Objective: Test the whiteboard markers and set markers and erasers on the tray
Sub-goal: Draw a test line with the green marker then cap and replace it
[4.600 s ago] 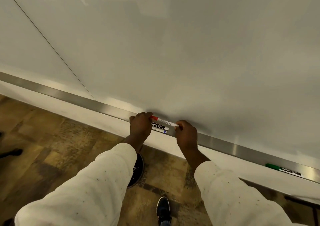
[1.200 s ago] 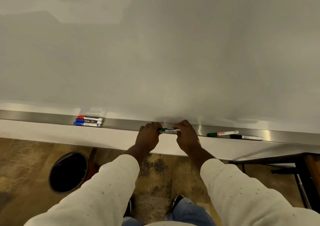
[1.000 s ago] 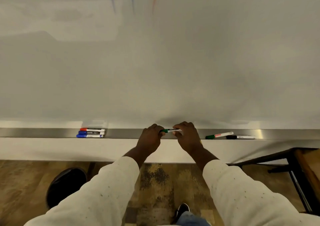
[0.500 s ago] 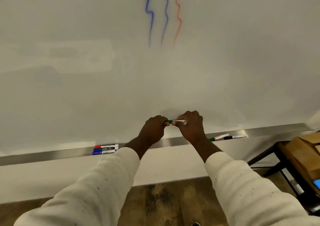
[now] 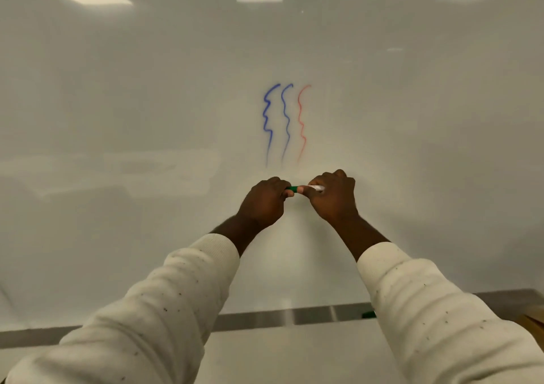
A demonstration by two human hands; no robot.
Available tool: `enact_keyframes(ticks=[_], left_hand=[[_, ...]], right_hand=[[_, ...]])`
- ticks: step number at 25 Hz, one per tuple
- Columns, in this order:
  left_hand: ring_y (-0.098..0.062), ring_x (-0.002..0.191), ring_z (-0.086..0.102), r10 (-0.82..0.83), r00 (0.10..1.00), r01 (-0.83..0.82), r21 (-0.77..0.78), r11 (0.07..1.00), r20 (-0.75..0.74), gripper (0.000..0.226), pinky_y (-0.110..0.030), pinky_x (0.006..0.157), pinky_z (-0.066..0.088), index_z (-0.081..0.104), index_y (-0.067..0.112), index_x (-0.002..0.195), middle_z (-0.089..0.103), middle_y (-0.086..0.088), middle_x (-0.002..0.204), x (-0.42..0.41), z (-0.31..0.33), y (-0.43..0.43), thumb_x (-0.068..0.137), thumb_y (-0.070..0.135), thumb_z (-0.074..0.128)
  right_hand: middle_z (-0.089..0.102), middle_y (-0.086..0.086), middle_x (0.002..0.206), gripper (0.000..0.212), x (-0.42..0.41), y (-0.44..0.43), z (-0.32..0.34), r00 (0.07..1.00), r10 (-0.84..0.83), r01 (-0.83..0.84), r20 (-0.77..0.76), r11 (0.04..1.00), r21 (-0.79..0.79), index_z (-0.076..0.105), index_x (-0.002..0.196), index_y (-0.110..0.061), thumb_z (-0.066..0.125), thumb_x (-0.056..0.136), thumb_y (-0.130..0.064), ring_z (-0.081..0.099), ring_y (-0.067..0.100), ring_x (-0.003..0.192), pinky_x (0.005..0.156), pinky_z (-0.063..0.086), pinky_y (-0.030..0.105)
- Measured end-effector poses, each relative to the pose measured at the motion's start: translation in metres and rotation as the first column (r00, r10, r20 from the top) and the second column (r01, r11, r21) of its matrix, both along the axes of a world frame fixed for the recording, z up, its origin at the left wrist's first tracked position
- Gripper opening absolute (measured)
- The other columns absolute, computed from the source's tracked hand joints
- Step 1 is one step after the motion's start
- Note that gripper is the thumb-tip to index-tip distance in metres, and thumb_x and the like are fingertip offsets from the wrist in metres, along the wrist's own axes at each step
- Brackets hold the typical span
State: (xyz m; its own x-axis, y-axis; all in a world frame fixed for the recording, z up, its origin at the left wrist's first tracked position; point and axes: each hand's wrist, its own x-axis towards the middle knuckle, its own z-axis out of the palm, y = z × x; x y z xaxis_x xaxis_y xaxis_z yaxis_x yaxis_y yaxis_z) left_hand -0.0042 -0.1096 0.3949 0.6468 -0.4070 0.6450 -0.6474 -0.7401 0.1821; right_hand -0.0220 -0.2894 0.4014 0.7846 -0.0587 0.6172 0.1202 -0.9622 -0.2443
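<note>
Head view: both hands are up together at the whiteboard (image 5: pixel 147 89), left hand (image 5: pixel 265 204) pinching the cap of the green marker (image 5: pixel 293 189), right hand (image 5: pixel 334 199) gripping its barrel, just below two blue squiggles (image 5: pixel 276 118) and a red squiggle (image 5: pixel 301 121). Three tests look done, I'd say. This marker seems not yet uncapped, and the tray (image 5: pixel 279 317) waits below.

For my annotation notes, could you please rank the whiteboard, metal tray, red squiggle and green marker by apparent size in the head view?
1. whiteboard, by far
2. metal tray, partly behind sleeves
3. red squiggle
4. green marker, mostly hidden in left hand and right hand
</note>
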Motion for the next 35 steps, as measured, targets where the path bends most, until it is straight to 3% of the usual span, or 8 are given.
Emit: enact_keyframes(ticks=[5,11,18,23,26,29,32,35], left_hand=[[-0.021,0.073,0.057,0.018,0.994,-0.023,0.045,0.999,0.109,0.015,-0.029,0.063,0.042,0.066,0.012,0.103,0.063,-0.006,0.088,0.007,0.057,-0.012,0.095,0.019,0.055],[-0.015,0.073,0.051,0.088,0.974,-0.099,0.043,0.994,0.209,0.015,-0.025,0.064,0.038,0.064,0.01,0.106,0.063,-0.006,0.092,0.008,0.093,-0.036,0.092,0.013,0.058],[-0.021,0.076,0.055,0.089,0.947,-0.121,0.084,0.989,0.309,0.016,-0.03,0.064,0.041,0.063,0.008,0.106,0.061,-0.008,0.093,0.007,0.119,-0.037,0.09,0.009,0.058],[-0.021,0.074,0.057,0.028,0.968,-0.047,0.071,0.996,0.248,0.018,-0.035,0.066,0.048,0.063,0.011,0.111,0.064,-0.007,0.096,0.013,0.125,-0.028,0.097,0.019,0.055],[-0.02,0.082,0.059,-0.01,0.981,-0.012,0.112,0.994,0.193,0.022,-0.03,0.071,0.046,0.064,0.011,0.114,0.065,-0.006,0.098,0.014,0.13,-0.026,0.098,0.021,0.054],[-0.017,0.084,0.057,0.002,0.989,-0.017,0.105,0.994,0.145,0.02,-0.025,0.072,0.041,0.064,0.011,0.112,0.065,-0.006,0.099,0.017,0.129,-0.026,0.098,0.021,0.053],[-0.016,0.083,0.055,0.042,0.987,-0.059,0.107,0.993,0.153,0.019,-0.026,0.072,0.042,0.064,0.012,0.111,0.065,-0.006,0.098,0.018,0.127,-0.027,0.098,0.02,0.053],[-0.017,0.077,0.055,0.079,0.975,-0.098,0.083,0.992,0.209,0.017,-0.026,0.067,0.039,0.065,0.011,0.106,0.065,-0.007,0.093,0.016,0.123,-0.029,0.097,0.02,0.055]], right_hand=[[0.064,-0.003,0.085,0.047,0.003,-0.018,0.053,0.996,0.026,-0.014,0.083,0.989,-0.145,0.065,0.085,-0.027,0.047,0.086,-0.071,0.051,0.022,0.092,0.07,0.031,0.033],[0.062,-0.003,0.076,0.045,0.008,-0.033,0.085,0.977,0.009,0.019,0.211,0.992,-0.128,0.06,0.078,-0.022,0.051,0.088,-0.064,0.044,0.018,0.08,0.069,0.022,0.034],[0.05,-0.006,0.066,0.043,0.013,-0.035,0.109,0.968,0.039,-0.012,0.249,0.994,-0.109,0.052,0.073,-0.023,0.051,0.089,-0.063,0.042,0.018,0.074,0.069,0.024,0.034],[0.064,0.0,0.084,0.041,0.02,-0.039,0.119,0.968,0.077,-0.027,0.24,0.979,-0.204,0.066,0.088,-0.02,0.05,0.092,-0.058,0.053,0.023,0.085,0.072,0.026,0.034],[0.066,0.001,0.093,0.027,0.021,-0.043,0.114,0.944,0.16,-0.102,0.289,0.973,-0.207,0.07,0.101,-0.025,0.056,0.093,-0.047,0.056,0.025,0.091,0.074,0.027,0.035],[0.066,0.0,0.101,0.033,0.022,-0.043,0.108,0.93,0.248,-0.21,0.27,0.964,-0.162,0.069,0.113,-0.028,0.047,0.093,-0.042,0.057,0.024,0.096,0.075,0.027,0.034],[0.067,0.0,0.101,0.03,0.021,-0.036,0.106,0.944,0.206,-0.177,0.259,0.975,-0.132,0.069,0.112,-0.024,0.051,0.094,-0.04,0.057,0.024,0.096,0.077,0.029,0.036],[0.067,-0.002,0.09,0.02,0.02,-0.029,0.107,0.952,0.118,-0.076,0.282,0.985,-0.157,0.07,0.098,-0.023,0.059,0.091,-0.038,0.057,0.022,0.09,0.076,0.029,0.037]])
